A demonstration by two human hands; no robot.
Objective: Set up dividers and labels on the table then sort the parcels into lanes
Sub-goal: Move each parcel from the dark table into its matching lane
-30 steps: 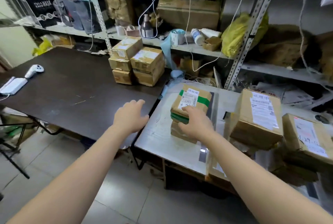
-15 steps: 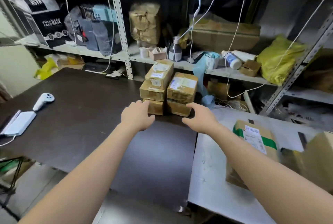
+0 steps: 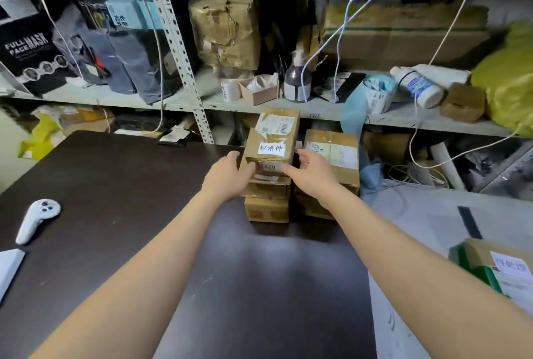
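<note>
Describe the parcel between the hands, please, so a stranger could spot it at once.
At the far edge of the table, below the shelf, stand two stacks. The parcel tops the left stack, taller than the right stack. Unlike its neighbours, it bears a white slip with three large characters.

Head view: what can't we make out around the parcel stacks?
- left hand fingertips: behind top parcel; grip unclear.
- right stack lower boxes: partly covered by right hand and its forearm.
- green-taped parcel: cut by right edge.
- barcode label: print too small.
</note>
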